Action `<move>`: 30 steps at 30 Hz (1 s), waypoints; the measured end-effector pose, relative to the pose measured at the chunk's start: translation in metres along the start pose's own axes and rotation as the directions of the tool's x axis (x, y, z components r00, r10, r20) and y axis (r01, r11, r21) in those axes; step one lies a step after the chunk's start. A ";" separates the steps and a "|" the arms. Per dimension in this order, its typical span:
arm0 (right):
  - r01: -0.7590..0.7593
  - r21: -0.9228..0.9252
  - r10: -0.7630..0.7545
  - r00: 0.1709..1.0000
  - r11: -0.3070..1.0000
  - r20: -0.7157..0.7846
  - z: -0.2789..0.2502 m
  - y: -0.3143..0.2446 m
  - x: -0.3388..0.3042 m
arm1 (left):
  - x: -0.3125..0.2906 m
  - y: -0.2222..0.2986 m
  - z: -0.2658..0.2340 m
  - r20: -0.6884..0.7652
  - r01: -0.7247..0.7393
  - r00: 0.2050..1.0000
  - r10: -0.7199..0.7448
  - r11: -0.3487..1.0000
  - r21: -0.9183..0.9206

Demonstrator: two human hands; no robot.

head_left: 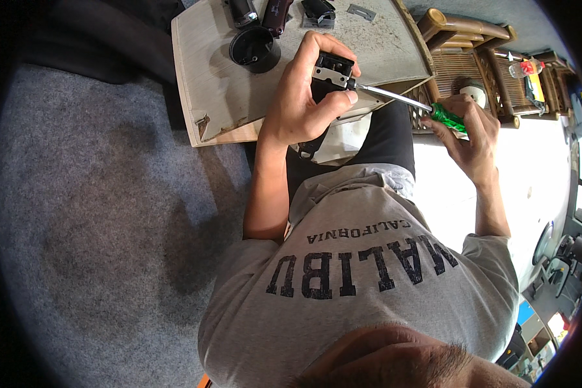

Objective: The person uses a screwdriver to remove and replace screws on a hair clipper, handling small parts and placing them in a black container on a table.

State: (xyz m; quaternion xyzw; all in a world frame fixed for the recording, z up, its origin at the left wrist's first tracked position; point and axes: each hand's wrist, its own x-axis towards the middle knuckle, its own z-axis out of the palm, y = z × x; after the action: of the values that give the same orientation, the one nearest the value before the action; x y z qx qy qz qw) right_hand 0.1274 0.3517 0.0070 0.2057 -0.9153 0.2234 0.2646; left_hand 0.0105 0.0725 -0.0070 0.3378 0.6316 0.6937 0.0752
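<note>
My left hand (296,107) is closed around a black hair clipper (330,75), whose silver metal plate and open-looking inner parts face up between fingers and thumb. A screwdriver (447,118) with a clear green handle and a long steel shaft is gripped in my right hand (473,136). Its shaft points left, and the tip meets the clipper's right edge beside my left thumb. Whether the tip sits in a screw is too small to tell. Both hands are above the near edge of the worn board tabletop (216,97).
On the tabletop stand a round black cup (255,50) with small bits inside, a dark maroon clipper housing (277,16), a black part (319,9) and a flat metal blade (362,11). Bamboo chairs (462,58) stand to the right. Grey carpet (110,213) lies left.
</note>
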 end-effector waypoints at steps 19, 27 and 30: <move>0.039 -0.173 -0.039 0.999 0.984 0.004 -0.011 -0.009 0.013 | -0.001 -0.002 -0.001 0.025 -0.026 0.999 0.026 0.999 -0.022; -0.507 0.224 0.390 0.822 0.832 0.414 -0.023 -0.008 0.009 | 0.000 -0.001 -0.001 0.028 -0.048 0.998 0.047 0.999 0.008; -0.804 0.321 0.411 0.547 0.501 0.730 -0.026 -0.004 0.010 | 0.000 -0.001 -0.001 0.031 -0.045 0.998 0.045 0.999 0.004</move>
State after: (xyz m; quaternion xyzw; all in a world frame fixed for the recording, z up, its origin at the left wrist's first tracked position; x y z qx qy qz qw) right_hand 0.1320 0.3594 0.0334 -0.0199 -0.8259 0.5241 -0.2071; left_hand 0.0096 0.0716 -0.0081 0.3629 0.6241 0.6885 0.0686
